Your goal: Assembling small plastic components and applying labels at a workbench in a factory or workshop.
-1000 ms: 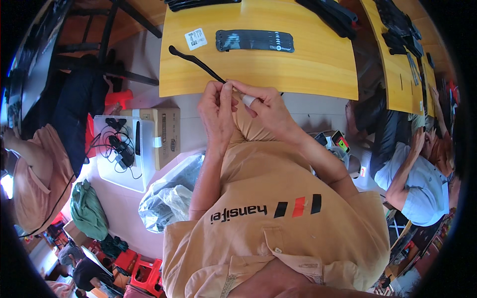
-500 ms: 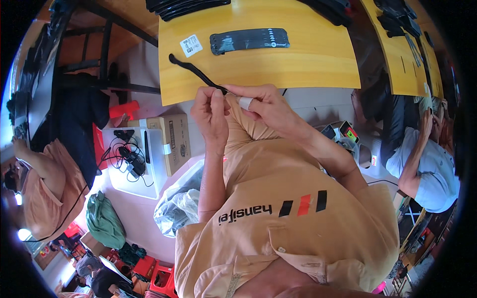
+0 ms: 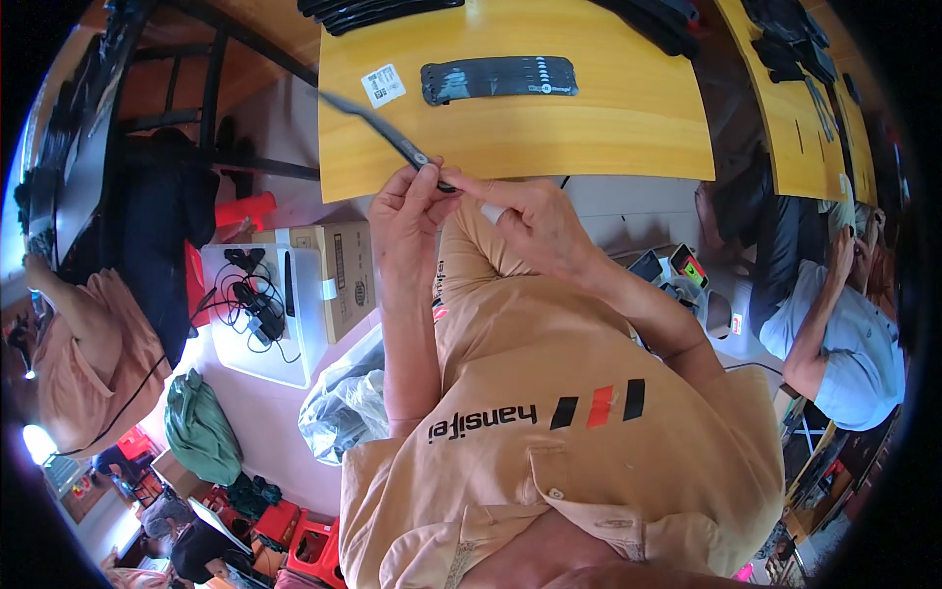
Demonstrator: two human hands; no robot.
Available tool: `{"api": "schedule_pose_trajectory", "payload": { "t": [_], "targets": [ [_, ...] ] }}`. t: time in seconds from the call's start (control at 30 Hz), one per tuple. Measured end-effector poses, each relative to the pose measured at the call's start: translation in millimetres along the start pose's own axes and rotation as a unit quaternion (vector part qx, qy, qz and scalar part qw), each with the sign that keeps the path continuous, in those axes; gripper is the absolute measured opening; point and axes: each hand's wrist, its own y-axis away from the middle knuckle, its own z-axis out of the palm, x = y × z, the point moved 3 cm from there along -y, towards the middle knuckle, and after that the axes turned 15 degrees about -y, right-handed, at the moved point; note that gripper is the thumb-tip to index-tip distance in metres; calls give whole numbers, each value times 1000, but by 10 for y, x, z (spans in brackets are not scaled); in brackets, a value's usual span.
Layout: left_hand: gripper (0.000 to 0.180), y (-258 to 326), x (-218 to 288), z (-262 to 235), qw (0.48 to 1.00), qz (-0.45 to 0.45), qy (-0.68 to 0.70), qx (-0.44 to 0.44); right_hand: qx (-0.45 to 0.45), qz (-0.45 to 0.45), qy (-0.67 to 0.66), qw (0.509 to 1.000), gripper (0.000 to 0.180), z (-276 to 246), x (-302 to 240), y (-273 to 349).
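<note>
Both hands meet just below the near edge of a yellow wooden table [image 3: 589, 137]. My left hand [image 3: 404, 218] pinches the near end of a long thin black strap [image 3: 378, 130], which slants up and left over the table's corner. My right hand [image 3: 530, 221] grips the same end of the strap with its fingertips, touching the left hand. On the table lie a flat black strip-shaped package [image 3: 498, 77] and a small white label [image 3: 383, 85].
More black items [image 3: 373, 10] sit at the table's far edge. A second yellow table [image 3: 805, 108] stands to the right, where a seated person in a blue shirt [image 3: 844, 344] works. On the floor at left are a cardboard box [image 3: 343, 270], a white box with cables [image 3: 257, 314] and a plastic bag [image 3: 343, 407]; another person [image 3: 78, 353] sits far left.
The strap's free end has swung up and left over the table corner. Both hands stay together on its near end; the view has shifted slightly.
</note>
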Motion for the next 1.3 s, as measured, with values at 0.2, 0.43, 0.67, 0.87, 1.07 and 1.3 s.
{"api": "schedule_pose_trajectory", "payload": {
  "t": [0.2,0.43,0.67,0.87,1.07,1.3],
  "targets": [
    [17,8,-56,2,999,47,-8,19,-3,106,-186,977,47,-37,41,7],
    [18,10,-48,-13,994,82,-65,44,-52,143,-236,960,46,-77,79,-19],
    [19,14,-98,-4,991,101,-59,64,-51,142,-247,957,47,-85,172,-53],
    [17,-5,-117,25,992,91,-72,57,-76,173,-239,952,52,-125,92,-54],
    [19,-4,-133,43,993,59,-67,74,-81,180,-234,952,53,-126,199,-29],
    [18,-32,-143,47,993,44,-89,60,-21,158,-255,954,45,-94,234,-19]
  ]
}}
